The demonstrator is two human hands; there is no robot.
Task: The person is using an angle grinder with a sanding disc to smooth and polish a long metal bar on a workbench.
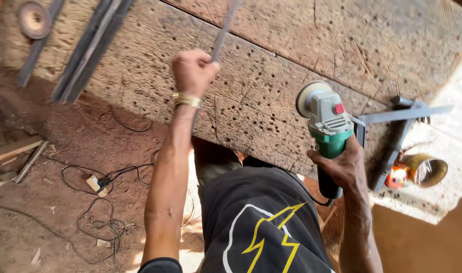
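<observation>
My left hand [192,71] is closed in a fist around a long thin metal bar [225,28], held over a worn wooden workbench [271,76]. A gold-coloured band sits on that wrist. My right hand [342,167] grips the green and grey body of an angle grinder [326,126], with its round disc [306,98] facing the bench top. The grinder's black cord trails down past my dark shirt. The bar runs up out of the top of the view.
Several dark metal bars [89,48] and a round disc [34,19] lie at the bench's upper left. A flat metal strip [402,115] and dark tool [392,146] lie at right beside a brass-coloured bowl [428,171]. Black cables [104,179] lie on the dirt floor.
</observation>
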